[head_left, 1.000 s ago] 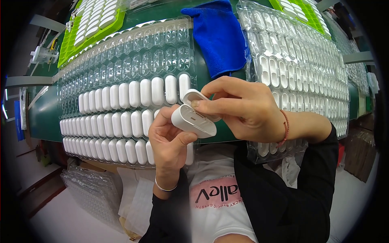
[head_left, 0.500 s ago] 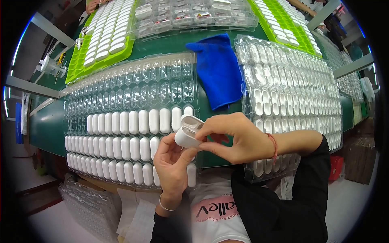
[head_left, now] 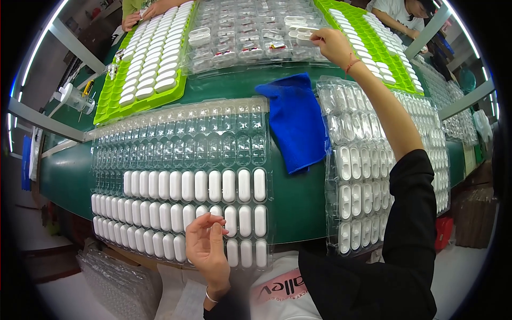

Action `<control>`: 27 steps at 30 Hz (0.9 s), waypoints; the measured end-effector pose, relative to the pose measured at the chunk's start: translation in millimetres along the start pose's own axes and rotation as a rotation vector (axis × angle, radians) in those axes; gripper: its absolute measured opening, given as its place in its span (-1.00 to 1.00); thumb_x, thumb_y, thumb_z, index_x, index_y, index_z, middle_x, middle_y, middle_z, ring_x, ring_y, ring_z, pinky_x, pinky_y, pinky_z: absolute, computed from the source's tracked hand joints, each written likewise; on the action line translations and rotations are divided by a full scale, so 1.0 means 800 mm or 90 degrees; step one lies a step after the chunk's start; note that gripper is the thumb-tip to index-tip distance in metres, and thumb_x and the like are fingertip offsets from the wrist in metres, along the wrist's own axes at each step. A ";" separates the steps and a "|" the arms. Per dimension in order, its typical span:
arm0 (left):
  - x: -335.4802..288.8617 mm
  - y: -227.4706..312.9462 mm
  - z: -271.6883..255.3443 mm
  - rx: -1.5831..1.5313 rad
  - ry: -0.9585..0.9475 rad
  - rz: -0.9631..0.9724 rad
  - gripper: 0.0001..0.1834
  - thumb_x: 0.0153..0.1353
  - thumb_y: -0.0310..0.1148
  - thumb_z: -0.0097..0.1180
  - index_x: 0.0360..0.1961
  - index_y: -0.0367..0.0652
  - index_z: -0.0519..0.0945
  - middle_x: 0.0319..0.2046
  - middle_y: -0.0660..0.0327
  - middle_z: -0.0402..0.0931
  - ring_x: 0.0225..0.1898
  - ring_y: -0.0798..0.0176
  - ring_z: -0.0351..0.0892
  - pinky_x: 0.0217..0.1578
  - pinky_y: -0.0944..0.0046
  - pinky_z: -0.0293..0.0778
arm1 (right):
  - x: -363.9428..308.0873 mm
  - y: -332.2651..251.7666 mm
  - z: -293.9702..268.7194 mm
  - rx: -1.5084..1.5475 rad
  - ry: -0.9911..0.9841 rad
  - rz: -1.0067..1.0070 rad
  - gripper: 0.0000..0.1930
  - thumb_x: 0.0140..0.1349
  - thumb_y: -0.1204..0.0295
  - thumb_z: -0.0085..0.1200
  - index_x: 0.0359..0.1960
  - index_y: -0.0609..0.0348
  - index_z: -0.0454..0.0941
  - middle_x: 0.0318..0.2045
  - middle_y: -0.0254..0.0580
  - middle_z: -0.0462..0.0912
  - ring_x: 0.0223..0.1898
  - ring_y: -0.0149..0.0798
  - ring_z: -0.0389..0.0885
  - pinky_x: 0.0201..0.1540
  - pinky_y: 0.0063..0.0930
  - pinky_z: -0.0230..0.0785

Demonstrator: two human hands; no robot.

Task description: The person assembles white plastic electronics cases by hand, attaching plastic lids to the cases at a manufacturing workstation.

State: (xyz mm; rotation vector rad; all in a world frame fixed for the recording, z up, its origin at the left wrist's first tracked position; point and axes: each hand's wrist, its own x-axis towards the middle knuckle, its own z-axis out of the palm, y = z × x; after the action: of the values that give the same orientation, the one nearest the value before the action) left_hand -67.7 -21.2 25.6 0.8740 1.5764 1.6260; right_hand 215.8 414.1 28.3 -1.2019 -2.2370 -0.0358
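My right hand (head_left: pixel 333 47) is stretched out to the far clear tray (head_left: pixel 234 63). Its fingertips are closed on the edge of a white earbud charging case (head_left: pixel 303 38) that lies in that tray with its lid open. Another open white case (head_left: pixel 200 37) sits in the tray further left. My left hand (head_left: pixel 207 248) hovers over the front rows of the near clear tray (head_left: pixel 181 145), fingers curled but apart, with nothing seen in it. Smooth white oval cases (head_left: pixel 245 221) fill the near tray's front rows; its back rows show bare pockets.
A blue cloth (head_left: pixel 298 125) lies between the near tray and a right-hand clear tray of white hollow shells (head_left: pixel 365 162). Green trays (head_left: pixel 106 106) with white cases stand far left and far right. Metal posts (head_left: pixel 45 122) flank the bench. Co-workers' hands (head_left: pixel 154 9) show at the back.
My right hand has left my left hand and reached far forward to the back tray. The open case is gone from my left hand, which has moved lower and left.
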 end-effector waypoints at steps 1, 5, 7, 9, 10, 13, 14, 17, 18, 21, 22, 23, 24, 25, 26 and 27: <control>0.001 0.001 -0.002 0.004 0.013 -0.001 -0.75 0.31 -0.62 0.01 0.00 -0.37 0.43 -0.19 0.10 0.54 -0.21 0.34 0.55 -0.28 0.41 0.51 | 0.005 0.003 0.011 -0.004 -0.017 0.009 -0.84 0.08 0.50 0.07 -0.35 0.17 0.70 -0.35 0.05 0.67 -0.24 0.09 0.64 -0.09 -0.17 0.46; 0.012 0.011 -0.026 0.063 0.060 0.063 -0.77 0.27 -0.64 0.05 -0.04 -0.37 0.46 -0.23 0.12 0.56 -0.28 0.36 0.55 -0.33 0.43 0.48 | 0.009 0.009 0.037 -0.004 -0.030 -0.009 -0.83 0.10 0.45 0.07 -0.36 0.19 0.70 -0.34 0.07 0.67 -0.25 0.12 0.64 -0.09 -0.17 0.47; 0.049 -0.005 -0.068 0.326 0.166 0.199 -0.85 0.22 -0.62 0.14 -0.17 -0.33 0.57 -0.27 0.17 0.59 -0.33 0.35 0.55 -0.38 0.40 0.46 | -0.008 -0.003 0.009 0.038 0.006 -0.002 -0.81 0.15 0.42 0.11 -0.30 0.25 0.69 -0.35 0.04 0.69 -0.31 0.04 0.67 -0.18 -0.27 0.49; 0.110 0.010 -0.109 0.657 0.218 0.350 -0.87 0.22 -0.58 0.14 -0.20 -0.23 0.61 -0.28 0.17 0.61 -0.31 0.23 0.58 -0.40 0.35 0.46 | -0.036 -0.011 -0.024 0.063 0.022 -0.032 -0.83 0.21 0.44 0.12 -0.24 0.25 0.68 -0.36 -0.04 0.70 -0.40 -0.17 0.64 -0.26 -0.42 0.45; 0.136 0.011 -0.139 0.726 0.255 0.330 -0.87 0.24 -0.56 0.10 -0.21 -0.21 0.63 -0.27 0.15 0.62 -0.27 0.17 0.59 -0.38 0.33 0.48 | -0.052 -0.020 -0.041 0.059 -0.006 -0.021 -0.81 0.23 0.42 0.13 -0.22 0.26 0.67 -0.38 -0.07 0.71 -0.42 -0.25 0.62 -0.28 -0.47 0.43; 0.196 -0.016 -0.224 0.805 0.199 0.241 -0.77 0.20 -0.48 0.15 -0.10 -0.23 0.62 -0.27 0.08 0.65 -0.26 0.03 0.63 -0.25 0.15 0.52 | -0.125 -0.051 -0.095 0.095 -0.086 0.074 -0.84 0.22 0.46 0.15 -0.21 0.23 0.69 -0.38 -0.14 0.72 -0.42 -0.36 0.60 -0.37 -0.50 0.38; 0.220 -0.022 -0.235 0.861 0.125 0.204 -0.71 0.18 -0.45 0.17 -0.05 -0.23 0.61 -0.27 0.05 0.65 -0.26 -0.01 0.63 -0.20 0.10 0.52 | -0.149 -0.066 -0.109 0.086 -0.088 0.090 -0.86 0.21 0.48 0.17 -0.22 0.20 0.69 -0.36 -0.18 0.73 -0.43 -0.38 0.59 -0.41 -0.49 0.36; 0.252 -0.046 -0.243 0.938 0.095 0.176 -0.62 0.10 -0.48 0.17 0.00 -0.25 0.58 -0.27 -0.01 0.65 -0.24 -0.05 0.64 -0.16 0.07 0.50 | -0.221 -0.061 -0.143 0.066 -0.052 0.109 -0.87 0.18 0.51 0.19 -0.25 0.18 0.69 -0.35 -0.18 0.71 -0.36 -0.29 0.59 -0.37 -0.45 0.37; 0.261 -0.051 -0.253 0.969 0.110 0.173 -0.61 0.08 -0.51 0.16 0.00 -0.25 0.59 -0.27 -0.02 0.65 -0.24 -0.04 0.65 -0.16 0.08 0.51 | -0.241 -0.054 -0.154 0.043 -0.042 0.100 -0.88 0.17 0.53 0.19 -0.25 0.18 0.68 -0.35 -0.18 0.70 -0.34 -0.25 0.59 -0.34 -0.43 0.38; 0.273 -0.065 -0.276 0.988 0.123 0.176 -0.57 0.05 -0.56 0.13 0.02 -0.23 0.58 -0.21 -0.02 0.63 -0.19 -0.01 0.64 -0.13 0.07 0.49 | -0.296 -0.002 -0.197 -0.067 0.066 0.113 -0.87 0.15 0.54 0.19 -0.26 0.19 0.68 -0.35 -0.15 0.70 -0.29 -0.18 0.59 -0.25 -0.38 0.41; 0.271 -0.061 -0.268 0.990 0.143 0.183 -0.57 0.06 -0.56 0.13 0.03 -0.22 0.58 -0.17 -0.02 0.62 -0.17 -0.01 0.63 -0.13 0.06 0.49 | -0.313 0.025 -0.210 -0.129 0.120 0.091 -0.87 0.15 0.54 0.19 -0.26 0.19 0.68 -0.35 -0.15 0.70 -0.30 -0.17 0.60 -0.22 -0.38 0.42; 0.266 -0.061 -0.253 1.038 0.177 0.254 -0.59 0.10 -0.54 0.13 0.04 -0.22 0.57 -0.14 -0.01 0.60 -0.15 0.00 0.62 -0.13 0.07 0.50 | -0.338 0.058 -0.230 -0.178 0.139 0.192 -0.87 0.15 0.52 0.18 -0.27 0.19 0.68 -0.34 -0.13 0.70 -0.30 -0.15 0.62 -0.20 -0.37 0.44; 0.256 -0.056 -0.230 1.084 0.219 0.325 -0.61 0.14 -0.52 0.13 0.04 -0.22 0.57 -0.10 0.01 0.59 -0.13 0.01 0.62 -0.13 0.08 0.51 | -0.367 0.095 -0.252 -0.221 0.159 0.290 -0.87 0.15 0.50 0.17 -0.27 0.19 0.68 -0.33 -0.12 0.70 -0.30 -0.14 0.64 -0.18 -0.36 0.46; 0.241 -0.041 -0.194 1.074 0.205 0.339 -0.61 0.14 -0.52 0.13 0.04 -0.22 0.57 -0.10 0.01 0.59 -0.13 0.01 0.62 -0.13 0.08 0.51 | -0.392 0.132 -0.274 -0.245 0.162 0.380 -0.86 0.16 0.46 0.16 -0.28 0.17 0.68 -0.32 -0.10 0.71 -0.29 -0.12 0.65 -0.18 -0.34 0.46; 0.216 -0.021 -0.155 1.007 0.217 0.361 -0.64 0.18 -0.52 0.12 0.04 -0.23 0.57 -0.08 0.03 0.57 -0.12 0.02 0.61 -0.12 0.10 0.52 | -0.415 0.163 -0.296 -0.267 0.164 0.469 -0.85 0.16 0.42 0.15 -0.28 0.16 0.69 -0.31 -0.09 0.71 -0.29 -0.10 0.66 -0.17 -0.31 0.47; 0.190 -0.001 -0.126 0.945 0.236 0.378 -0.67 0.22 -0.51 0.11 0.04 -0.24 0.56 -0.06 0.05 0.55 -0.11 0.03 0.60 -0.12 0.12 0.53 | -0.432 0.188 -0.311 -0.271 0.168 0.474 -0.85 0.16 0.42 0.15 -0.28 0.16 0.69 -0.31 -0.09 0.71 -0.29 -0.10 0.66 -0.17 -0.31 0.47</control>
State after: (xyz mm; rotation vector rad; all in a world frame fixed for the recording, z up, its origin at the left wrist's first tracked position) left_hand -233.9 54.7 20.9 1.9554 3.0118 0.6545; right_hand 596.1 170.4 19.6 -2.0557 -1.4832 -0.3637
